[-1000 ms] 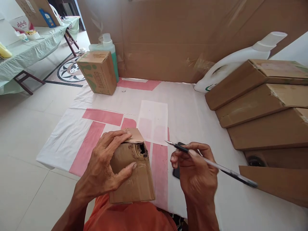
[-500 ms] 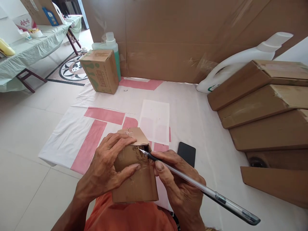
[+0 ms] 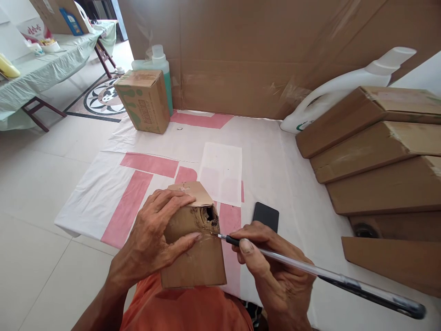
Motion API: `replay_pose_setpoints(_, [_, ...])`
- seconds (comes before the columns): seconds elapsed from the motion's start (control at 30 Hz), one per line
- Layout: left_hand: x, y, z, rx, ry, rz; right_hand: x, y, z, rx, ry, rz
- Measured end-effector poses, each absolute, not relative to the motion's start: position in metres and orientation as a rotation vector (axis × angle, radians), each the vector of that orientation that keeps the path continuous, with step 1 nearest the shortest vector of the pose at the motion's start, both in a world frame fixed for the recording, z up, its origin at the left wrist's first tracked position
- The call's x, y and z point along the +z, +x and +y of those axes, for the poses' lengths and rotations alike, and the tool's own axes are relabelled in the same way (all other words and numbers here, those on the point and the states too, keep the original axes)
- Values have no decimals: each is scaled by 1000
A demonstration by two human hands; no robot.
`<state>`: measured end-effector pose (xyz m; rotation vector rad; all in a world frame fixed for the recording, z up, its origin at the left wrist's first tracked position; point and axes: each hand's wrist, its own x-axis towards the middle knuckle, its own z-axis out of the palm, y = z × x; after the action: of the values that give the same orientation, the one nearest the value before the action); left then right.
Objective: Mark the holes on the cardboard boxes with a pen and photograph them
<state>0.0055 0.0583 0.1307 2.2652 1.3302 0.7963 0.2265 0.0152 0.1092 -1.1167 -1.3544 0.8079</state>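
A small brown cardboard box is held close to my body, its upper right corner torn into a ragged dark hole. Around its left side wraps my left hand, fingers over the top and thumb across the face. My right hand pinches a gel pen with a clear barrel and black grip. The pen's tip points left, at the box face just below the hole; whether it touches, I cannot tell. Beyond the box, a white sheet of paper lies on the table, with a black phone-like slab nearer my right hand.
White cloth with pink shapes covers the table. Stacked cardboard boxes stand right, before a white jug. A carton and green-liquid bottle stand back left. A large cardboard panel rises behind.
The pen and my right hand have shifted right and slightly down, away from the hole, which now shows more fully. My left hand keeps its hold on the box.
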Motion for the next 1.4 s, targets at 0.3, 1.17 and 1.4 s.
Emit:
replay_pose_setpoints(0.3, [127, 2, 57, 811, 2348, 1331, 79, 263, 50, 968, -1772, -1439])
replay_pose_setpoints(1.17, [124, 0, 68, 847, 2427, 1364, 3, 287, 14, 621, -2703, -1141])
replay_pose_setpoints(1.4, [124, -2, 65, 833, 2432, 1364, -16, 308, 19, 872, -2431, -804])
